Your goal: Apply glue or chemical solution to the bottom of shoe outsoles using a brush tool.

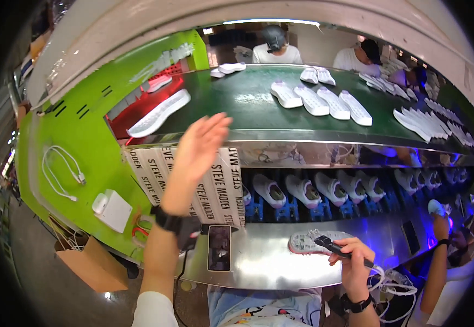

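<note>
My left hand [203, 144] is stretched over the near edge of the green belt, its fingers extended and nothing in them. Beyond its fingertips, to the left, a large white shoe sole [159, 113] lies on the belt under red light. My right hand [355, 260] grips a black-handled brush [339, 249], with a pale tube trailing from its rear end. The brush tip points left, over a whitish sole [302, 243] on the steel worktop; part of that sole is hidden behind the brush and fingers.
A phone [219, 248] lies left on the steel worktop [264, 270]. White shoes [269, 189] stand on blue holders under the belt [237, 101], which carries several more soles [324, 103]. A co-worker's arm [437, 261] is at right. White box [118, 211] and paper bag [92, 264] are left.
</note>
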Available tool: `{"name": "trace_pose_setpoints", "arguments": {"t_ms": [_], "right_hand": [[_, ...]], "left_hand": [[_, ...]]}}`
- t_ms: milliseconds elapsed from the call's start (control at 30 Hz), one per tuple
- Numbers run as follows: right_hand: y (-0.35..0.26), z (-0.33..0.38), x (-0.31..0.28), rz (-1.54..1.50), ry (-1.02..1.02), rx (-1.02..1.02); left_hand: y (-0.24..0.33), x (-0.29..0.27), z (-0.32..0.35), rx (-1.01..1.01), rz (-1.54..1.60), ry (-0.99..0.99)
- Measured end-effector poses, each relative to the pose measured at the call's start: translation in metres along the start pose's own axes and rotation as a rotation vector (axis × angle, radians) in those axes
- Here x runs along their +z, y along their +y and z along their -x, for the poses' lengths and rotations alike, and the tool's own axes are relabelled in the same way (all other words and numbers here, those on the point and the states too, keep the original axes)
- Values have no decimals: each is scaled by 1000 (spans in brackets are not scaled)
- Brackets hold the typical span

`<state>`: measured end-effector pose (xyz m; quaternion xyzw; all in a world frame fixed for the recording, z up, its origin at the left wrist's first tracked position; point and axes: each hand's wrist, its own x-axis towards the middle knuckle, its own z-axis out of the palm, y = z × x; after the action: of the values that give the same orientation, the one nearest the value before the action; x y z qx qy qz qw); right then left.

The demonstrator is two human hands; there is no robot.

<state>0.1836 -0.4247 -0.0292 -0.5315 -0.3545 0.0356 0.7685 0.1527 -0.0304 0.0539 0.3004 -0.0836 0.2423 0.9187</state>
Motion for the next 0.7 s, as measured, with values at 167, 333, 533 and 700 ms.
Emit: {"name": "trace_pose_setpoints", "arguments": {"t_ms": [167,333,533,700], "right_hand": [[2,15,23,-35,114,102],[-3,36,8,67,109,168],[2,30,-23,26,384,241],[10,22,-11,-135,331,299]], "left_hand": [[-51,67,-158,-70,-1418,40],[-62,-7,-255,244,-2175,-30],[-52,42,-197,-143,-794,125],[-45,26,30,-80,-523,-81]]}}
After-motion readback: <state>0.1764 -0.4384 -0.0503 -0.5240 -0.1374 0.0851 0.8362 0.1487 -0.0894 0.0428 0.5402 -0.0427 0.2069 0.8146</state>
